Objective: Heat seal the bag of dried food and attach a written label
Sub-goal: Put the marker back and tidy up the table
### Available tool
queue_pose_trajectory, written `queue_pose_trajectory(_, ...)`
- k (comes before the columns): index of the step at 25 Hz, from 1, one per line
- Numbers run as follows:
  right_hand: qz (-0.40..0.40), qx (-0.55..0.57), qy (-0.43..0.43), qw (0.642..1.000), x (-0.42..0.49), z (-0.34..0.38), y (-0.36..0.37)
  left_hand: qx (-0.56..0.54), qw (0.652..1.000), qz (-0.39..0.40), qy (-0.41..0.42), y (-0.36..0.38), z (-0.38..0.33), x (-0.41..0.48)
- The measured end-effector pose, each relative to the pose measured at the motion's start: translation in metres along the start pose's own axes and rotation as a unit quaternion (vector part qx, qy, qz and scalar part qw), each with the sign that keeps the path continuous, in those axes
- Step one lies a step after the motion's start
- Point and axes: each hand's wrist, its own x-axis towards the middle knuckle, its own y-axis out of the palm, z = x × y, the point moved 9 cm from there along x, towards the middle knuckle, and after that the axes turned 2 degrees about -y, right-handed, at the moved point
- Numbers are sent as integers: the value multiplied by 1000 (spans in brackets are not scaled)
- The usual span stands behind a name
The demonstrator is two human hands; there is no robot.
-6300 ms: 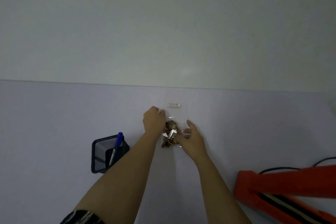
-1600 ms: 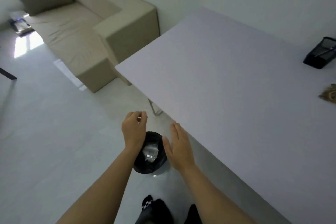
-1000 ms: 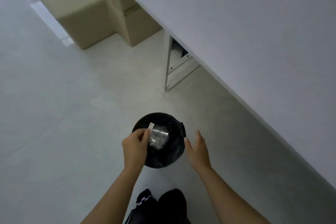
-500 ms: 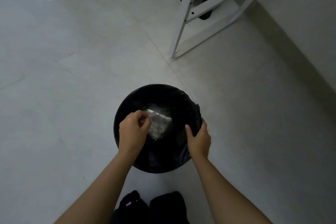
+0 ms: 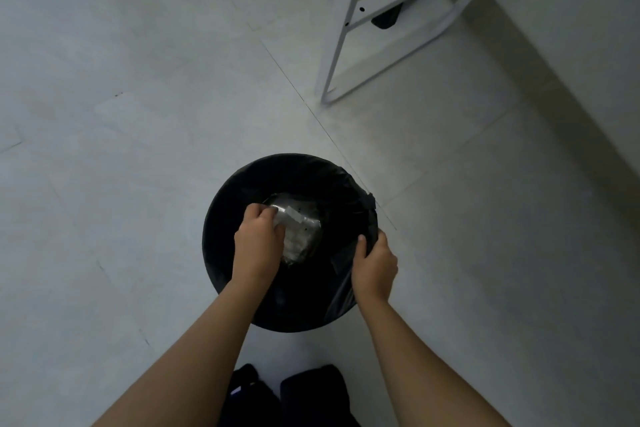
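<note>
I look straight down at a round bin with a black liner (image 5: 225, 218) on the floor. My left hand (image 5: 258, 243) reaches into its mouth with the fingers curled, pinching a small white strip (image 5: 294, 216) at the fingertips. Under the hand, crumpled clear plastic (image 5: 301, 236) lies in the bin. My right hand (image 5: 375, 265) grips the bin's near right rim and the liner. The bag of dried food, the sealer and the pen are out of view.
A white metal table leg frame (image 5: 337, 45) stands on the pale tiled floor (image 5: 138, 114) beyond the bin, with a dark object (image 5: 388, 15) behind it. The wall runs along the right. My dark-clothed legs (image 5: 287, 399) are just below the bin.
I have turned from the table and bent over the bin. My left hand went down into its mouth with the strip, and my right hand took hold of the rim.
</note>
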Motion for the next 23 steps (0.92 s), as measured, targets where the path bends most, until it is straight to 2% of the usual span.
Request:
queue_pose_trajectory(4, 83, -1, 12, 996, -5, 12, -7, -19, 999, -35, 3, -37, -10, -4)
queue_pose_trajectory(6, 88, -11, 9, 996, -15, 39, -39, -22, 999, -43, 4, -71, -29, -17)
queue_pose_trajectory(11, 101, -4, -63, 993, -57, 152, -150, -46, 997, -54, 24, -180, -111, -62)
queue_pose_trajectory(17, 73, 34, -175, 981, -168, 301, -322, -87, 985, -121, 82, -372, -228, -154)
queue_pose_trajectory(20, 24, 79, -187, 979, -208, 337, -395, -98, 981, -118, 121, -429, -281, -195)
queue_pose_trajectory(23, -54, 110, -164, 979, -217, 336, -466, -110, 975, -85, 174, -446, -340, -220)
